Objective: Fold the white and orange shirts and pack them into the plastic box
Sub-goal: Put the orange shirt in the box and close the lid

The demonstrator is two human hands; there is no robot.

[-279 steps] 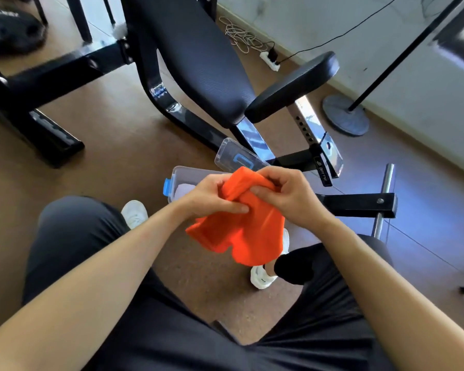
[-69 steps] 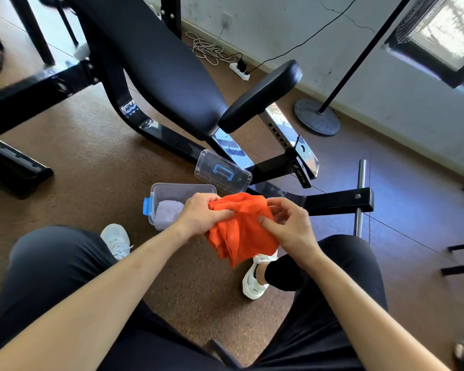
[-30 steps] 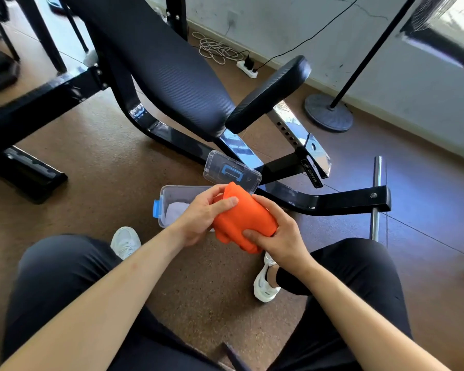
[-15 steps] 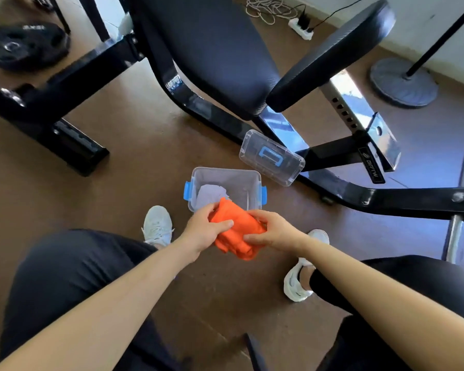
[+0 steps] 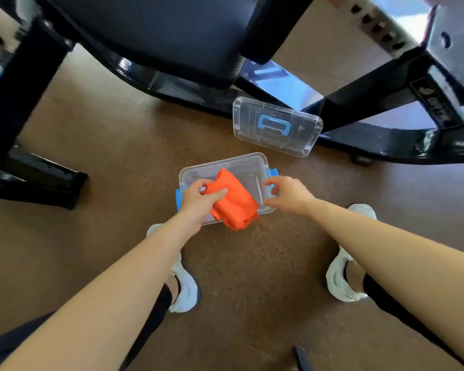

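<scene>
left hand (image 5: 198,202): grip closed on folded orange shirt (image 5: 232,202), bundle overhanging near rim of clear plastic box (image 5: 248,163) | right hand (image 5: 285,194): fingers loosely curled at box's right blue latch, holding nothing | lid (image 5: 277,127): on brown floor beyond box, against black bench frame (image 5: 386,140) | white shoes (image 5: 184,287) flank view

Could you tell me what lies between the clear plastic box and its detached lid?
Only bare brown floor separates the clear plastic box from its lid, in the head view.
</scene>
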